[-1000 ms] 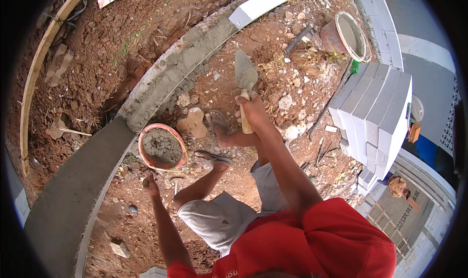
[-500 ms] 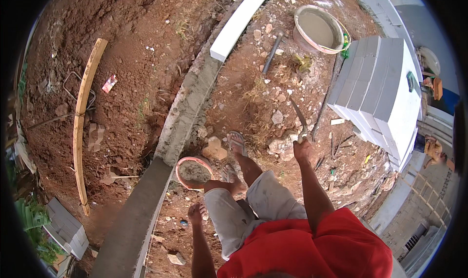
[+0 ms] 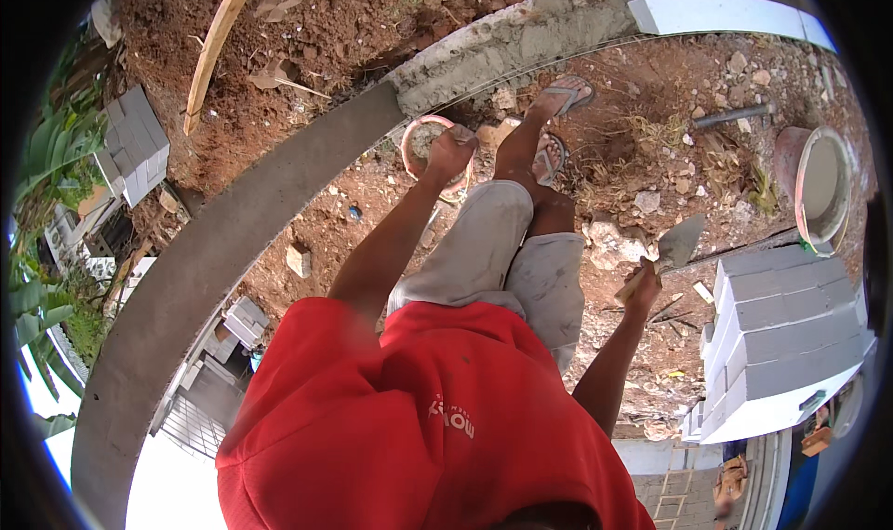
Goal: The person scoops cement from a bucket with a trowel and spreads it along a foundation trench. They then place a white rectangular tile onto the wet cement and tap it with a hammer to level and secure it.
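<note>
In my right hand (image 3: 640, 288) is a trowel (image 3: 682, 239), held by its wooden handle with the metal blade pointing up and away over the ground. My left hand (image 3: 452, 152) is closed at the rim of a small reddish bucket (image 3: 410, 142) with grey mortar in it, and covers part of that rim. The bucket stands beside my sandalled feet, against a low wall. Part of this wall has a smooth grey top (image 3: 270, 177); beyond it the top is rough grey mortar (image 3: 502, 51).
A white block (image 3: 726, 17) lies along the rough wall stretch. To the right are a hammer (image 3: 735, 114), a larger bucket of grey slurry (image 3: 823, 191) and a stack of grey-white blocks (image 3: 786, 330). Stones litter the reddish soil. A wooden strip (image 3: 216, 51) lies across the wall.
My view has turned, so the wall now sweeps across the left and top. My left hand has moved to the bucket's rim. My right hand still holds the trowel, its blade now showing broad.
</note>
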Tool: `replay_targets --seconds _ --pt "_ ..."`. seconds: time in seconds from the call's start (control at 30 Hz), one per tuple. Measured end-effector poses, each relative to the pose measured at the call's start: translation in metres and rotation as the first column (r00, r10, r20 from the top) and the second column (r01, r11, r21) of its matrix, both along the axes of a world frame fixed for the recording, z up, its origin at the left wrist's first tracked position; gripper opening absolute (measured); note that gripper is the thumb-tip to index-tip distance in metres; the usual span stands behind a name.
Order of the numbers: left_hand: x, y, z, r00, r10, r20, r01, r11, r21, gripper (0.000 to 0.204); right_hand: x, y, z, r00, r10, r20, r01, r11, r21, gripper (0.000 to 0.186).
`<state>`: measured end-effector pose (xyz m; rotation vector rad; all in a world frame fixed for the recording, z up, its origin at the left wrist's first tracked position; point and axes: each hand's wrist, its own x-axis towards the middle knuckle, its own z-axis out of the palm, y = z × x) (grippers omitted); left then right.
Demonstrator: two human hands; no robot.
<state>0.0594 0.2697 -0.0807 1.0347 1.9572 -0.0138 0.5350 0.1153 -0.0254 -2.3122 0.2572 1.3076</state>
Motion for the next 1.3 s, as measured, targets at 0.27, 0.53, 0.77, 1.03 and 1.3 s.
replay_targets --seconds 0.27,0.53,0.77,1.03,1.3 --pt "0.041 0.067 -0.143 0.786 -0.583 -0.206 0.562 0.813 -0.153 0.064 -0.017 0.033 -0.025 0.992 0.014 0.125 -0.012 1.000 -0.019 0.026" --pt "0.063 0.139 -0.178 0.740 -0.672 0.031 0.644 0.694 -0.322 0.063 -0.040 0.016 -0.049 0.963 0.129 0.238 -0.128 0.992 -0.022 0.026" --pt "0.067 0.090 -0.035 0.776 -0.577 -0.253 0.630 0.719 0.292 0.047 -0.029 -0.035 -0.045 0.963 -0.033 0.268 0.030 0.999 0.015 0.022" --pt "0.068 0.035 -0.004 0.819 -0.511 -0.260 0.572 0.757 0.314 0.046 -0.037 -0.035 -0.037 0.953 -0.250 0.169 0.232 0.965 0.123 0.023" --pt "0.057 0.017 -0.015 0.859 -0.494 -0.135 0.509 0.791 0.340 0.025 -0.013 0.020 -0.006 0.802 -0.151 0.578 0.093 0.987 0.130 0.029"
